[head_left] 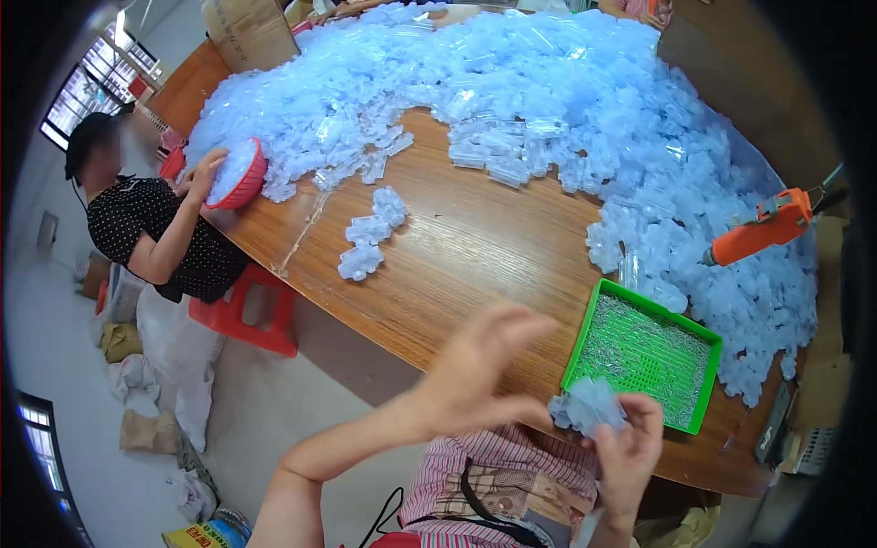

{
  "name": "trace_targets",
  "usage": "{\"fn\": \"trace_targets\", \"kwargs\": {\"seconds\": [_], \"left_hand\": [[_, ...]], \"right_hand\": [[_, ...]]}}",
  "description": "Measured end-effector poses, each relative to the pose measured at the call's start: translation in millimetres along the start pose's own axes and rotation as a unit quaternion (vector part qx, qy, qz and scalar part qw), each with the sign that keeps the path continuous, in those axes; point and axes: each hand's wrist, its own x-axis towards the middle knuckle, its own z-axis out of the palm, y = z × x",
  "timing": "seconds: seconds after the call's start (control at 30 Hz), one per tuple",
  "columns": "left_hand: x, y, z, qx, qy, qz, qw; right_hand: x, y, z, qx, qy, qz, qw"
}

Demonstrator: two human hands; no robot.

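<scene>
My right hand [632, 447] pinches a translucent bluish plastic piece [589, 406] at the near edge of the table, beside the green tray. Its exact kind I cannot make out. To the left of it my left hand [484, 365] hovers above the table edge, slightly blurred, fingers and thumb spread with nothing between them. The left thumb points toward the plastic piece. A green tray [571, 361] with a perforated bottom holds many small silvery metal parts. Several similar plastic pieces [370, 233] lie in a short row on the wooden table [457, 247].
A large heap of translucent plastic pieces [548, 82] covers the table's far and right sides. An orange handheld tool [763, 228] hangs above the heap at right. At left, a co-worker [155, 215] reaches into a red basket [248, 187]. A red stool [247, 315] stands nearby.
</scene>
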Motion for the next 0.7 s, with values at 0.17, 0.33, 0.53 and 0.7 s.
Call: {"fn": "trace_targets", "kwargs": {"seconds": [0.17,0.33,0.53,0.7], "left_hand": [[-17,-86,-82,0.433,0.125,-0.211,0.868],[-65,-156,-127,0.298,0.106,-0.299,0.9],[-33,-98,-80,0.19,0.096,-0.301,0.929],[-17,-30,-23,-0.041,0.007,-0.299,0.953]], "right_hand": [[-15,-2,-55,0.03,-0.011,0.105,0.994],[-8,11,-72,0.014,-0.007,0.18,0.984],[-18,23,-92,0.014,-0.002,0.184,0.983],[-15,29,-91,-0.029,0.021,0.163,0.986]]}}
